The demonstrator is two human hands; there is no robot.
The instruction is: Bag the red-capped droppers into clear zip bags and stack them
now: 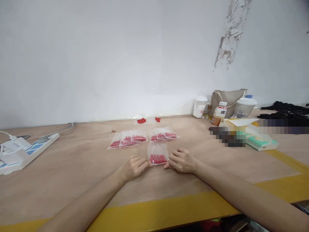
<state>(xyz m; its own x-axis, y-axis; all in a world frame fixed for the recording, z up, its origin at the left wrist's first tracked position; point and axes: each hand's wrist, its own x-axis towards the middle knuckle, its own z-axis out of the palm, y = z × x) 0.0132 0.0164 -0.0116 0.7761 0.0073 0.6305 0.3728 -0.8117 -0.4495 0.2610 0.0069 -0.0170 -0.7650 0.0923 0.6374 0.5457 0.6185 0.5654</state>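
Observation:
A small transparent zip bag (157, 149) lies flat on the table in front of me, with several red, peg-like pieces (158, 159) lined up along its near edge. My left hand (134, 167) is closed, thumb and forefinger pinching the bag's near left corner. At the near right corner is my right hand (182, 160), fingers curled and thumb stretched along the edge; its grip on the bag is partly hidden. Beyond the hands lie overlapping filled bags on the left (127, 139) and another overlapping group on the right (164, 134).
Loose red pieces (141, 120) lie on clear plastic near the wall. A white power strip (36, 149) is at left. To the right stand a paper cup (200, 107), a drink bottle (219, 114), a grey bag (228, 98) and a tissue pack (260, 140). Yellow tape (164, 211) marks the table's front edge.

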